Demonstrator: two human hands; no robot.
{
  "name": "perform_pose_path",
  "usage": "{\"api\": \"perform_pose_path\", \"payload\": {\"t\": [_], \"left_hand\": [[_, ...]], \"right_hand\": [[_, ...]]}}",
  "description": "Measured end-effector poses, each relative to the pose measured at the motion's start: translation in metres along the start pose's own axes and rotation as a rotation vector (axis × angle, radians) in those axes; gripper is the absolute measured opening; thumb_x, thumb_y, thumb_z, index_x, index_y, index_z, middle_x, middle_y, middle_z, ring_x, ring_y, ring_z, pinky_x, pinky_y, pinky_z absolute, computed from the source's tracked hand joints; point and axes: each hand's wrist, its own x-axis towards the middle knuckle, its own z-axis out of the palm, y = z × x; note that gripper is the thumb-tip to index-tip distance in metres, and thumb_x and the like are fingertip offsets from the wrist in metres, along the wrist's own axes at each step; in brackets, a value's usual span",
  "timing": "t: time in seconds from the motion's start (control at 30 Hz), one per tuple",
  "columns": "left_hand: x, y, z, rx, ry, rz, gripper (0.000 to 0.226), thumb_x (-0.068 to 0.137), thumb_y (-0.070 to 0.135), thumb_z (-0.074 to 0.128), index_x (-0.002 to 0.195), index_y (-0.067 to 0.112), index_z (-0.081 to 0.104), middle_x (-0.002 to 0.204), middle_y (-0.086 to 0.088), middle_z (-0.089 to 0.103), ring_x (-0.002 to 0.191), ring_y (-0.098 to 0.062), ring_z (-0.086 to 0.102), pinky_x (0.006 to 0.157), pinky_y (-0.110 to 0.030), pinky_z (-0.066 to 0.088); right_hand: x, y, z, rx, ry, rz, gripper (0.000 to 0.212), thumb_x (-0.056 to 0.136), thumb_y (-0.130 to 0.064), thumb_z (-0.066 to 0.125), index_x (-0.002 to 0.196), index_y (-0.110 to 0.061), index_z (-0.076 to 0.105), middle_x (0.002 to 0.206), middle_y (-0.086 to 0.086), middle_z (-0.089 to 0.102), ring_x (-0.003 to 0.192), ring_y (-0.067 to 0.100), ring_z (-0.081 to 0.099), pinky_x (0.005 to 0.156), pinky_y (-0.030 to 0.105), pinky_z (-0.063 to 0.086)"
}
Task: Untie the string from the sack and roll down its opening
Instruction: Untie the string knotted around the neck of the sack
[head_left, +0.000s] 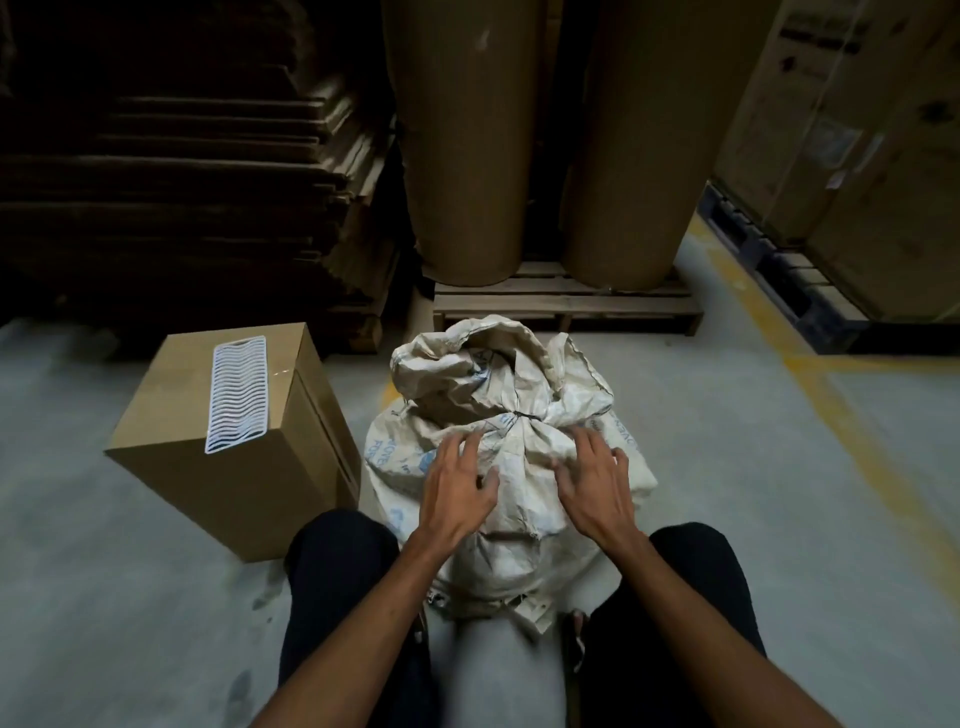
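Observation:
A pale woven sack (509, 551) with faded blue print stands on the floor between my knees. A thin dark string (522, 414) is tied round its neck, and the crumpled mouth fans out above the tie. My left hand (457, 493) hovers over the sack's left shoulder with fingers spread and relaxed. My right hand (592, 488) is over the right shoulder, its fingers spread too. Both hands are just below the string and hold nothing.
A cardboard box (171, 452) with a white wavy rack (236, 392) lying on top stands left of the sack. Behind are two big brown paper rolls (467, 145) on a wooden pallet (566, 301), stacked flat cardboard at left and boxed pallets at right.

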Motion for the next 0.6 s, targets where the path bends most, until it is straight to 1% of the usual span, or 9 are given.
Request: {"api": "perform_pose_path", "payload": {"t": [0.1,0.17,0.27,0.33,0.43,0.53,0.6], "left_hand": [[0.037,-0.009,0.013,-0.025,-0.063,-0.036,0.057,0.093,0.036,0.059,0.146,0.016,0.052,0.139,-0.009,0.054,0.129,-0.026,0.050,0.107,-0.038,0.045],[0.065,-0.008,0.019,-0.028,-0.131,-0.025,0.051,0.093,0.035,0.061,0.140,0.015,0.059,0.130,-0.011,0.061,0.123,-0.029,0.055,0.103,-0.037,0.046],[0.099,-0.006,0.031,0.001,-0.196,0.041,0.048,0.093,0.036,0.060,0.137,0.016,0.060,0.126,-0.011,0.064,0.117,-0.030,0.057,0.099,-0.039,0.049],[0.114,-0.008,0.041,0.022,-0.209,0.063,0.047,0.094,0.037,0.059,0.137,0.017,0.059,0.127,-0.010,0.064,0.117,-0.029,0.058,0.098,-0.041,0.049],[0.127,-0.012,0.057,0.084,-0.199,0.077,0.041,0.095,0.038,0.056,0.131,0.020,0.060,0.118,-0.006,0.069,0.109,-0.027,0.062,0.096,-0.042,0.050],[0.130,-0.015,0.065,0.029,-0.165,0.059,0.026,0.094,0.036,0.057,0.117,0.026,0.060,0.102,0.000,0.074,0.096,-0.028,0.065,0.087,-0.043,0.051],[0.132,-0.017,0.068,0.030,-0.167,0.065,0.018,0.094,0.035,0.055,0.110,0.027,0.058,0.097,0.001,0.074,0.092,-0.027,0.067,0.082,-0.042,0.053]], "right_hand": [[0.035,0.009,0.011,0.005,-0.057,-0.006,0.042,0.097,-0.026,0.061,0.138,-0.019,0.055,0.139,0.003,0.056,0.130,0.024,0.052,0.113,0.048,0.034],[0.060,0.014,0.016,0.019,-0.093,-0.016,0.041,0.098,-0.028,0.060,0.138,-0.018,0.057,0.139,0.004,0.056,0.129,0.027,0.054,0.112,0.052,0.036],[0.085,0.021,0.028,0.060,-0.137,0.020,0.039,0.099,-0.030,0.060,0.137,-0.020,0.060,0.136,0.004,0.058,0.122,0.028,0.058,0.103,0.046,0.045],[0.093,0.024,0.037,0.124,-0.176,0.082,0.036,0.100,-0.032,0.059,0.134,-0.023,0.061,0.131,0.004,0.060,0.119,0.027,0.059,0.097,0.043,0.050],[0.105,0.023,0.050,0.147,-0.226,0.148,0.031,0.098,-0.037,0.061,0.128,-0.030,0.065,0.126,0.002,0.059,0.118,0.025,0.059,0.095,0.045,0.052],[0.116,0.021,0.054,0.037,-0.226,0.090,0.024,0.097,-0.040,0.058,0.117,-0.036,0.069,0.123,-0.003,0.061,0.113,0.022,0.061,0.091,0.045,0.053],[0.122,0.023,0.054,0.021,-0.282,0.082,0.022,0.096,-0.038,0.060,0.115,-0.036,0.071,0.121,-0.005,0.061,0.108,0.021,0.063,0.089,0.044,0.054]]}}
